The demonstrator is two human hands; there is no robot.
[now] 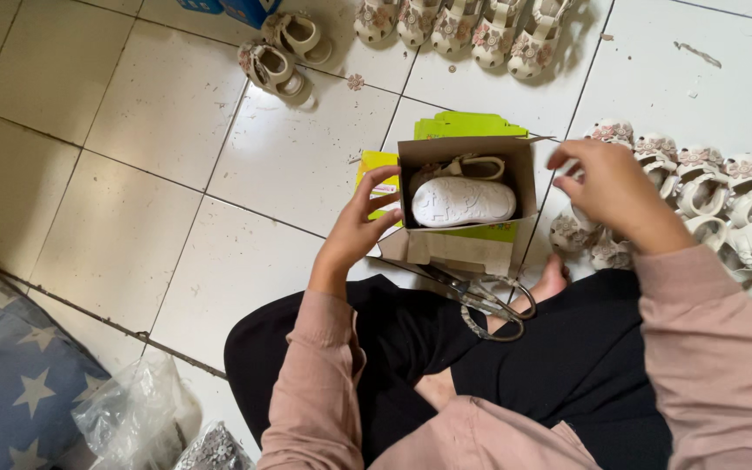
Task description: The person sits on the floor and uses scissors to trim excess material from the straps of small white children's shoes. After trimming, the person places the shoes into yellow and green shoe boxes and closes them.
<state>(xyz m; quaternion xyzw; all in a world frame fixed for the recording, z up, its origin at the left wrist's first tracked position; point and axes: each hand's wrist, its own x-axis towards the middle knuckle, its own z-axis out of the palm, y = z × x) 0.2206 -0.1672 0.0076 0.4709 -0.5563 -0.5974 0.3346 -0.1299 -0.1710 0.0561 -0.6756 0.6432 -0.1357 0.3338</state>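
From the head view, an open brown cardboard shoebox point(467, 187) with a lime-green lining sits on the tiled floor point(158, 200), holding a white baby sandal point(461, 201) sole-up. The left hand point(354, 231) grips its left wall; the right hand point(607, 187), fingers curled, pinches its right corner. Scissors point(485, 300) lie just below.

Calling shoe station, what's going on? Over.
Left hand grips open shoe box. Right hand at its corner. Two shoes inside. Scissors on lap.

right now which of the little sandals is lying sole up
The sandal in the open cardboard box, its white sole facing up. The sandals on the floor show straps and flowered tops.
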